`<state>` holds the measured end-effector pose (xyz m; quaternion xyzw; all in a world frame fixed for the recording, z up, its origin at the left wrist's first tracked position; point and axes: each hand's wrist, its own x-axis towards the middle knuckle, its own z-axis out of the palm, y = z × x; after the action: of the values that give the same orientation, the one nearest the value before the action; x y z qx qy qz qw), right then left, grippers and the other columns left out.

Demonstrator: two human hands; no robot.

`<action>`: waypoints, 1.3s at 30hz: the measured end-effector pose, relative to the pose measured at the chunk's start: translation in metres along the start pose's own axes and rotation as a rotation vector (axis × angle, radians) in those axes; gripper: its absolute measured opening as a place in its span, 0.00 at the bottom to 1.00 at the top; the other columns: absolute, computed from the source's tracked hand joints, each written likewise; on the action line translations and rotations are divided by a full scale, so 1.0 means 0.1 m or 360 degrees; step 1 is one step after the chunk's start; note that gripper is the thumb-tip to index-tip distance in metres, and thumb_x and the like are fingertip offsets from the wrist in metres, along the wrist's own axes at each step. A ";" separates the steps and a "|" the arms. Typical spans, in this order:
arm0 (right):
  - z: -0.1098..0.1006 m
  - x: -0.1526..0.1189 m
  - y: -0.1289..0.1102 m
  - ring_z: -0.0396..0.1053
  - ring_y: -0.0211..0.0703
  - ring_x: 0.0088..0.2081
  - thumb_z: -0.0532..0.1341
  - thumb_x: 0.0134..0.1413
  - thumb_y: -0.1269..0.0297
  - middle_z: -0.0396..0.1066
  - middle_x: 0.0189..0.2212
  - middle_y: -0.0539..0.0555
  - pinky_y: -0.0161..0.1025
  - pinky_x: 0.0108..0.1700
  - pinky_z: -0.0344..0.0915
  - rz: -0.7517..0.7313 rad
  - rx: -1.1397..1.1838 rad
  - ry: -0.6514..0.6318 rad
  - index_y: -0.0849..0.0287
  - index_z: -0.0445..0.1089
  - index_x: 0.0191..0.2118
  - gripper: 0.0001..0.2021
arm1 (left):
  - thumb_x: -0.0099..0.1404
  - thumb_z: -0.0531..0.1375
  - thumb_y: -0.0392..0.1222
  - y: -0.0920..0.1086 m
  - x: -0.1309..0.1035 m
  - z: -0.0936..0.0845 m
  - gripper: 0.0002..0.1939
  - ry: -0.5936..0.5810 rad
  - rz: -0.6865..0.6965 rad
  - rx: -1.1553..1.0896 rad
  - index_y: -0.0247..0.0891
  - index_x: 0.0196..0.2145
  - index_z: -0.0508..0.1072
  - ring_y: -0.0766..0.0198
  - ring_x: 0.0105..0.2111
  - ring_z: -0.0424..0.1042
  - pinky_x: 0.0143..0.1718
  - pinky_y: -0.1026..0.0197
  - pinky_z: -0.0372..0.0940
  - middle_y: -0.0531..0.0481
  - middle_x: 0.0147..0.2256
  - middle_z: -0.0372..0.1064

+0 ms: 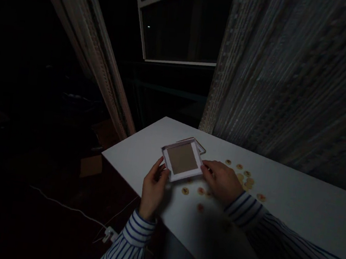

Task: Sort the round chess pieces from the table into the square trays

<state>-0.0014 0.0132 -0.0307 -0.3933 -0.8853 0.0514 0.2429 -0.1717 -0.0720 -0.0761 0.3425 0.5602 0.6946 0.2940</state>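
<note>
A shallow square box part [183, 158], white round the rim with a brown-grey inside, is held tilted above the white table. My left hand [154, 188] grips its lower left corner between thumb and fingers. At its right edge, my right hand [222, 181] pinches the side. Behind it, partly hidden, a second box part [201, 148] rests on the table. Several round wooden pieces with dark or red marks lie about, among them one piece [185, 191] below the box part and another [239, 166] beyond my right hand.
The white table [139, 146] runs from centre to right, its left corner over a dark floor. Curtains [280, 75] hang behind it beside a dark window [179, 25]. A cardboard box [91, 166] and a white power strip [111, 234] with a cable are on the left.
</note>
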 end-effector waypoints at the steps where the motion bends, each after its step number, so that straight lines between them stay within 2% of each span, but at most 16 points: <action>1: -0.09 -0.10 0.05 0.69 0.44 0.39 0.49 0.56 0.64 0.73 0.36 0.57 0.39 0.44 0.61 0.0030 0.0051 0.0058 0.62 0.70 0.41 0.15 | 0.57 0.58 0.39 0.05 -0.04 0.07 0.25 -0.0038 -0.0004 -0.0002 0.32 0.53 0.63 0.59 0.46 0.68 0.48 0.56 0.62 0.40 0.47 0.68; 4: -0.33 -0.43 0.20 0.70 0.43 0.34 0.52 0.53 0.62 0.74 0.33 0.55 0.40 0.40 0.65 0.0234 0.0297 0.0109 0.61 0.70 0.40 0.14 | 0.57 0.58 0.39 0.15 -0.16 0.32 0.21 -0.0160 0.0024 0.0073 0.31 0.48 0.67 0.59 0.45 0.69 0.48 0.54 0.63 0.40 0.46 0.69; 8: -0.59 -0.94 0.47 0.72 0.42 0.32 0.57 0.47 0.59 0.74 0.31 0.55 0.38 0.35 0.68 0.0605 0.0780 0.0252 0.61 0.69 0.39 0.14 | 0.58 0.57 0.40 0.17 -0.38 0.76 0.17 -0.0372 0.0236 0.0200 0.33 0.45 0.70 0.59 0.45 0.68 0.49 0.54 0.62 0.42 0.46 0.69; 12: -0.75 -1.51 0.76 0.71 0.40 0.28 0.58 0.46 0.57 0.74 0.29 0.54 0.38 0.32 0.68 0.0887 0.0904 0.0398 0.61 0.67 0.42 0.17 | 0.60 0.56 0.41 0.04 -0.70 1.22 0.15 -0.0581 0.0428 0.0345 0.35 0.44 0.70 0.60 0.47 0.66 0.50 0.53 0.60 0.43 0.46 0.68; 15: -0.81 -1.90 0.94 0.70 0.40 0.25 0.57 0.46 0.56 0.74 0.26 0.54 0.38 0.29 0.67 0.1111 0.0832 0.0463 0.62 0.67 0.43 0.19 | 0.63 0.52 0.39 -0.12 -0.97 1.48 0.18 -0.0968 0.0479 0.0432 0.37 0.51 0.65 0.60 0.48 0.64 0.49 0.54 0.61 0.42 0.50 0.62; 19: -0.79 -2.29 1.15 0.68 0.41 0.23 0.55 0.46 0.51 0.71 0.19 0.52 0.39 0.27 0.66 0.1312 0.0737 0.0565 0.65 0.69 0.41 0.22 | 0.62 0.50 0.33 -0.34 -1.19 1.72 0.23 -0.1290 0.0509 0.0458 0.37 0.55 0.59 0.60 0.51 0.61 0.49 0.54 0.61 0.41 0.51 0.59; 22: -0.73 -2.45 1.26 0.69 0.43 0.25 0.54 0.47 0.51 0.72 0.21 0.53 0.40 0.29 0.66 0.1411 0.0659 0.0524 0.65 0.70 0.42 0.23 | 0.61 0.51 0.33 -0.45 -1.23 1.83 0.21 -0.1370 0.0476 0.0501 0.35 0.54 0.60 0.59 0.48 0.63 0.48 0.53 0.62 0.41 0.49 0.62; 28: -0.56 -2.51 1.34 0.70 0.46 0.41 0.52 0.51 0.55 0.74 0.39 0.57 0.42 0.43 0.66 0.1514 0.0400 0.0546 0.60 0.71 0.42 0.19 | 0.63 0.51 0.36 -0.50 -1.24 1.93 0.18 -0.1471 0.0347 0.0691 0.34 0.51 0.64 0.58 0.48 0.66 0.50 0.52 0.61 0.40 0.48 0.67; 33: -0.52 -2.49 1.32 0.72 0.46 0.38 0.50 0.54 0.57 0.75 0.36 0.56 0.42 0.40 0.67 0.1530 0.0158 0.0442 0.59 0.71 0.42 0.18 | 0.64 0.49 0.36 -0.45 -1.27 1.94 0.18 -0.1471 0.0361 0.0810 0.33 0.51 0.64 0.57 0.49 0.65 0.50 0.51 0.61 0.39 0.48 0.67; 37: -0.51 -2.49 1.34 0.72 0.46 0.33 0.48 0.55 0.59 0.74 0.33 0.58 0.43 0.35 0.67 0.1448 -0.0055 0.0363 0.61 0.72 0.38 0.17 | 0.63 0.49 0.36 -0.45 -1.30 1.86 0.17 -0.1440 0.0435 0.0831 0.35 0.49 0.66 0.58 0.46 0.67 0.48 0.52 0.63 0.41 0.47 0.68; 39: -0.50 -2.51 1.35 0.72 0.46 0.33 0.48 0.55 0.60 0.74 0.33 0.59 0.43 0.35 0.67 0.1414 -0.0141 0.0406 0.61 0.71 0.37 0.17 | 0.63 0.49 0.36 -0.45 -1.33 1.79 0.16 -0.1395 0.0423 0.0869 0.36 0.48 0.67 0.58 0.45 0.69 0.46 0.53 0.64 0.42 0.45 0.70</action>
<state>0.2564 -0.0805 -0.1225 -0.7476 -0.5953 0.0639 0.2873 0.0525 -0.0644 -0.1151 0.7325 0.4969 0.3467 0.3102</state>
